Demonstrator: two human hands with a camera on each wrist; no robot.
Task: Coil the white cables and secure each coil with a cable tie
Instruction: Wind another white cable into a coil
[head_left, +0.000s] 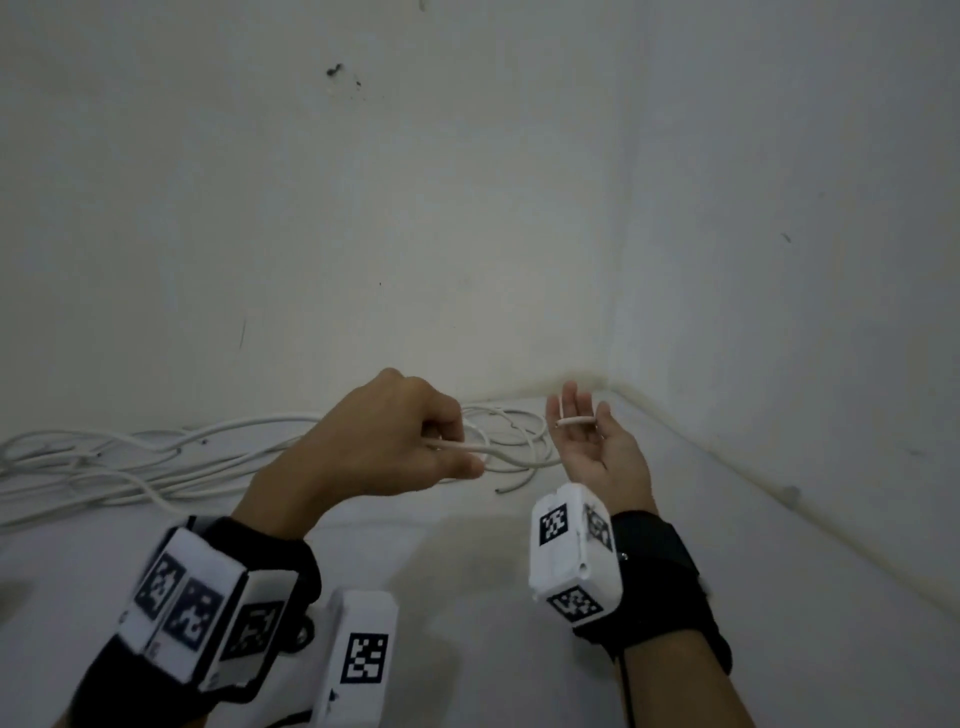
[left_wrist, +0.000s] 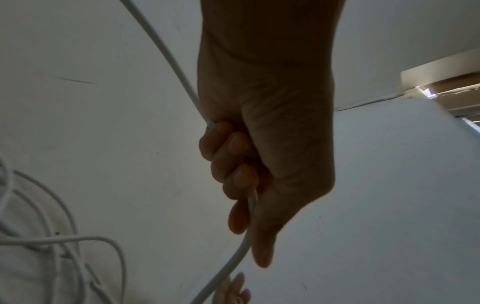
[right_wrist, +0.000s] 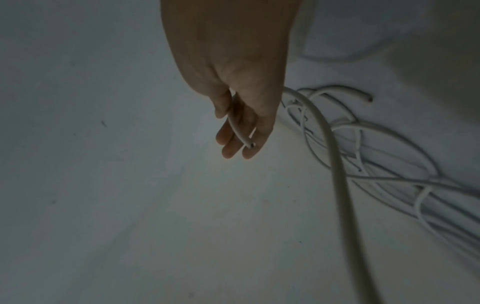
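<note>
left hand (head_left: 387, 441) gripping white cable (head_left: 467, 446), no containers

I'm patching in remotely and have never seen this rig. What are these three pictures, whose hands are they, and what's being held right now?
No machine here: a person's two bare hands, each wrist strapped with a white camera box carrying black square markers. The head view looks down from the person's forehead; the other two look along each hand from its wrist. On the pale surface by the wall lies a loose tangle of thin white cables. The left hand grips one white cable in curled fingers. The right hand, palm up, holds that cable's cut end.
</note>
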